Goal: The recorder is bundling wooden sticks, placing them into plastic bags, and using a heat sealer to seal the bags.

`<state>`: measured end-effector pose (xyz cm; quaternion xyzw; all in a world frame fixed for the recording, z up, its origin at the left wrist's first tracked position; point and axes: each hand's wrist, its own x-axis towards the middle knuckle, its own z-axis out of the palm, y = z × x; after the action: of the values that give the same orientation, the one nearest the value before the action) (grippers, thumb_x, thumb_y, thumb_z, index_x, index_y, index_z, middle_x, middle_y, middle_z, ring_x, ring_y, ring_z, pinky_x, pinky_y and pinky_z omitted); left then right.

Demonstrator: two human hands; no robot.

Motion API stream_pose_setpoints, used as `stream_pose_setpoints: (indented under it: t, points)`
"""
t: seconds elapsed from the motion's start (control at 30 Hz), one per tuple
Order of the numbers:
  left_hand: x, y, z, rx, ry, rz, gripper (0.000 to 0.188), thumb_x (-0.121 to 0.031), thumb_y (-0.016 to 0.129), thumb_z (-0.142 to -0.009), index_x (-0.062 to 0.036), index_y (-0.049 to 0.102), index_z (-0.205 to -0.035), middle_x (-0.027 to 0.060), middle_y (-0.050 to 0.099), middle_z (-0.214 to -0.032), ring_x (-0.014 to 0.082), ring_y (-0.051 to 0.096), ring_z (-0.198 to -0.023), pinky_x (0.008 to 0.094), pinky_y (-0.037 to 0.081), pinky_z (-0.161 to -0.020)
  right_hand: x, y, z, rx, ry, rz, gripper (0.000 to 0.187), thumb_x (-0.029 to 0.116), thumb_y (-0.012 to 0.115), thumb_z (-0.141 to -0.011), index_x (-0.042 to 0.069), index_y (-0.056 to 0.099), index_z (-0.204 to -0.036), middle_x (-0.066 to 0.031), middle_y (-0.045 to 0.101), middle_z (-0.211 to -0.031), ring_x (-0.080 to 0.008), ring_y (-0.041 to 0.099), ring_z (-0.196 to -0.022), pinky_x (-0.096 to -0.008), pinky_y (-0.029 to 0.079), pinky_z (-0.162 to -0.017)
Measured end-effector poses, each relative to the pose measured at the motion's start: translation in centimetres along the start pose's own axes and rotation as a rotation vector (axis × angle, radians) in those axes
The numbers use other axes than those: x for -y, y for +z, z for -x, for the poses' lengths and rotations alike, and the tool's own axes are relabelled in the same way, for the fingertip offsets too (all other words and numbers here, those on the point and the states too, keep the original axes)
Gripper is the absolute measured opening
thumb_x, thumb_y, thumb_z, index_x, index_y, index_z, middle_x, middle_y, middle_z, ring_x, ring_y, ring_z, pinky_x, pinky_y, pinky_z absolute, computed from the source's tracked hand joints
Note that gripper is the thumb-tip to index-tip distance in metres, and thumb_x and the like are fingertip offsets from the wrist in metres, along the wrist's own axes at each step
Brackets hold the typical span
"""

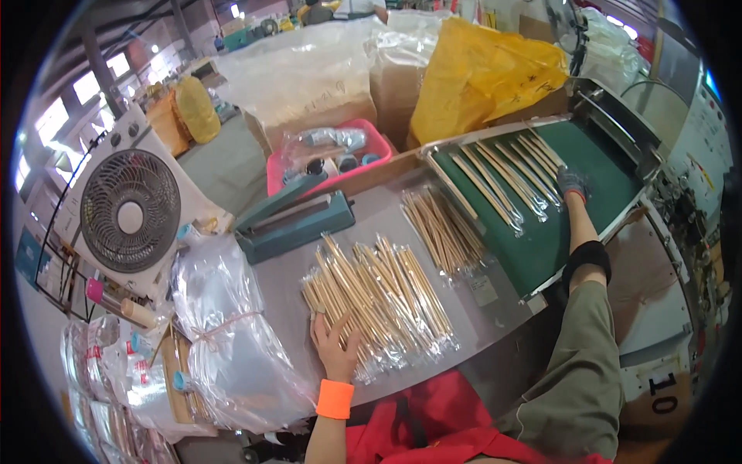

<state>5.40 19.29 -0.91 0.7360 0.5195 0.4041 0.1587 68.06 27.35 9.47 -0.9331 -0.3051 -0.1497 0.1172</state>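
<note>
On the grey table lies a broad pile of slim wooden sticks, like chopsticks, in clear plastic sleeves. My left hand, with an orange wristband, rests spread at the pile's near left edge, fingers apart. A smaller pile of wooden sticks lies to its right. Several wrapped packets of sticks are set out slanted on a green belt. My right hand, in a grey glove, is closed at the near end of the rightmost packet of sticks; its fingertips are partly hidden.
A blue-green sealer-like tool sits behind the pile. Beyond it is a pink basket of tape rolls and plastic. Clear bags tied with string and a fan stand left. A yellow bag is behind the belt.
</note>
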Motion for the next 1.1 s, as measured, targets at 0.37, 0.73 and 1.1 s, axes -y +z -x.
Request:
stream_pose_setpoints:
  t: [0.37, 0.73, 1.1]
  points:
    - [0.3, 0.8, -0.6, 0.074, -0.005, -0.075, 0.063, -0.032, 0.073, -0.069, -0.013, 0.053, -0.125, 0.0225, 0.032, -0.135, 0.0411, 0.029, -0.124, 0.0467, 0.024, -0.104, 12.0, -2.5, 14.7, -0.197, -0.831, -0.333, 0.024, 0.019, 0.051, -0.08, 0.012, 0.062, -0.1, -0.0147, 0.063, -0.096, -0.0344, 0.058, -0.088, -0.0442, 0.048, -0.079]
    - [1.3, 1.1, -0.5, -0.117, -0.196, 0.241, 0.076, -0.038, 0.068, -0.077, -0.0031, 0.035, -0.135, 0.0201, 0.032, -0.135, 0.0318, 0.03, -0.126, 0.0427, 0.025, -0.104, 24.7, -3.9, 25.6, 0.341, -0.625, -0.255, 0.069, 0.048, 0.049, -0.085, 0.0, 0.038, -0.132, -0.0229, 0.035, -0.139, -0.0328, 0.037, -0.127, -0.038, 0.03, -0.104]
    - [0.6, -2.8, -3.4, 0.121, -0.613, 1.184, 0.055, -0.03, 0.067, -0.082, -0.0043, 0.042, -0.123, 0.0048, 0.053, -0.113, 0.0188, 0.053, -0.102, 0.0355, 0.047, -0.083, 27.0, -7.7, 38.0, 0.976, -0.89, -0.63, 0.068, 0.042, 0.063, -0.079, 0.001, 0.042, -0.128, -0.0187, 0.054, -0.119, -0.0295, 0.052, -0.109, -0.0356, 0.041, -0.095]
